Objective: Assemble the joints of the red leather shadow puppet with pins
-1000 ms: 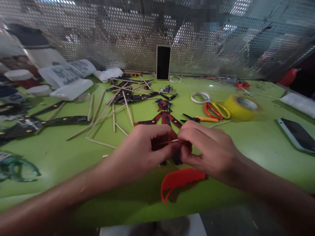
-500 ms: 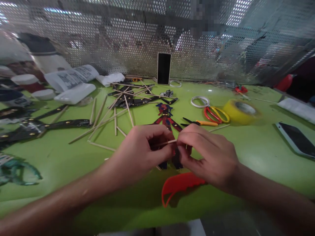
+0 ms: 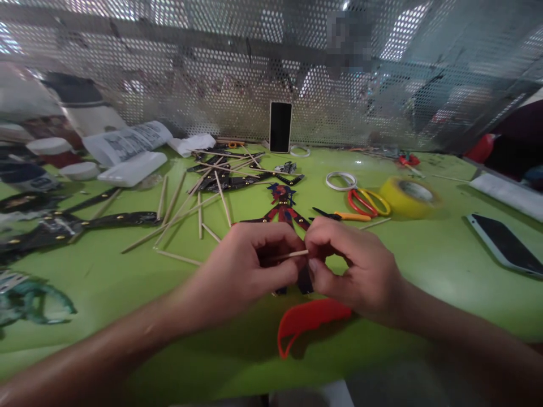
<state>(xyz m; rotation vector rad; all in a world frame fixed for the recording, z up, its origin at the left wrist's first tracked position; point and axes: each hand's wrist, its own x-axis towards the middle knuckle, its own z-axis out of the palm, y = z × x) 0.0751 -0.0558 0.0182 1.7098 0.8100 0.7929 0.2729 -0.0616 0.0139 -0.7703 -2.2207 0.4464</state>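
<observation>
My left hand (image 3: 258,260) is closed around a thin wooden stick (image 3: 292,255), whose pale end pokes out to the right between thumb and fingers. At that end, my right hand (image 3: 354,260) pinches with thumb and fingertips; its exact contact is partly hidden. Beneath both hands lies a red and dark blue jointed paper figure (image 3: 282,209) with brass fasteners. Its head and shoulders show beyond my fingers, while its middle is covered. Just in front of my right hand rests a red plastic piece with a toothed edge (image 3: 311,316).
Loose wooden sticks (image 3: 199,215) and black jointed figures (image 3: 224,178) lie at left and behind. Scissors (image 3: 362,203), orange-handled pliers or cutters (image 3: 348,216), white tape (image 3: 341,181) and yellow tape (image 3: 407,198) sit right. A phone (image 3: 504,243) lies far right; another (image 3: 280,127) stands upright.
The whole view has shifted slightly, with the background lower in the frame. My hands stay together at the stick, and the right thumb has moved up closer to its end.
</observation>
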